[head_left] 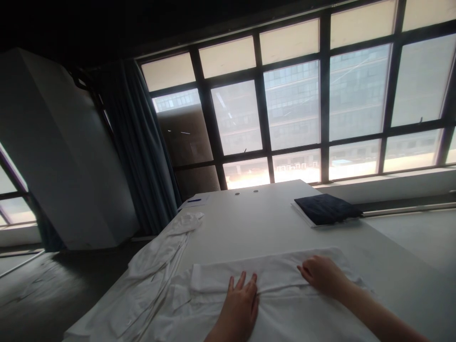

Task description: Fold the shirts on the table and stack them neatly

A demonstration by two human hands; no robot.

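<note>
A white shirt lies spread on the white table in front of me, with a long folded strip like a sleeve running across it. My left hand rests on this strip near its left end, fingers spread and pressed flat on the cloth. Further right, my right hand is closed at the strip, its fingers curled and the thumb side toward the left. The bit of cloth under those curled fingers is hidden. Wrinkles run through the fabric between both hands.
More white garments lie heaped along the left edge of the table. A dark folded cloth sits on something white at the right edge. A pen lies on paper at the far left corner. Windows and a curtain stand beyond.
</note>
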